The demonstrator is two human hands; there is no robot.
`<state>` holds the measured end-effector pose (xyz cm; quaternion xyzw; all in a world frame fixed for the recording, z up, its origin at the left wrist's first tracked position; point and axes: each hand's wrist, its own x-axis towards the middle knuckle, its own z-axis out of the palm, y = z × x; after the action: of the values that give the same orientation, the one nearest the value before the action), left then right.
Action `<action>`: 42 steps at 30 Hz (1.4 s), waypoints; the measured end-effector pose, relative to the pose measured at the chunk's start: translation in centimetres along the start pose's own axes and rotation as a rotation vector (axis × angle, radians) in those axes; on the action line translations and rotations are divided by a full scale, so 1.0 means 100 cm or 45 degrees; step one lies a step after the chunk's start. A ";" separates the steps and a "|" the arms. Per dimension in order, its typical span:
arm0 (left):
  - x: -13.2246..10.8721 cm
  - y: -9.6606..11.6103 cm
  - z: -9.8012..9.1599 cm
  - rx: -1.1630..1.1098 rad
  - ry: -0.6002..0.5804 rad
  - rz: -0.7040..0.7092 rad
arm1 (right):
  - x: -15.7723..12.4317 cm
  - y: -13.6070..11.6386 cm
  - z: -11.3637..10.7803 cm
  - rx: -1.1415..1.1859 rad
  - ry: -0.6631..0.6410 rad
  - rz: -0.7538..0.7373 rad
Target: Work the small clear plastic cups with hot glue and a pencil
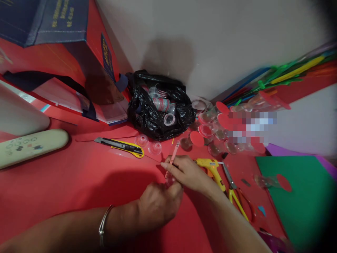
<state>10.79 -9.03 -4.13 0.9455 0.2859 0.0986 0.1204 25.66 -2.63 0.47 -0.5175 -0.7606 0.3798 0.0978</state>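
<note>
My left hand (162, 203), with a bangle at the wrist, is closed around the lower side of a small clear plastic cup (170, 180), mostly hidden by the fingers. Against it presses my right hand (186, 172), its thumb and fingers closed on a narrow pink strip (174, 154) with dark marks, which sticks up past the cup. Just beyond my hands lie two clear plastic cups (154, 148) and a yellow utility knife (123, 146) with its blade out. Right of my right hand rests a yellow hot glue gun (212, 168), beside yellow-and-red-handled scissors (231, 182).
A black plastic bag (158, 126) full of small cups stands by the wall. Several joined cups with red discs (205, 130) cluster right of it. Red gift bags (101, 70) and a pale case (34, 146) are left. A green sheet (302, 207) lies right, with colourful pipe cleaners (295, 72) behind.
</note>
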 end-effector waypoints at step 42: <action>0.018 -0.051 -0.002 -0.409 0.593 0.188 | -0.114 -0.015 0.083 -0.026 1.174 0.031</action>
<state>9.62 -3.86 -5.21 0.8845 0.2170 0.3656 0.1922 25.22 -16.63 -1.47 -0.6423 -0.6352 0.1035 0.4163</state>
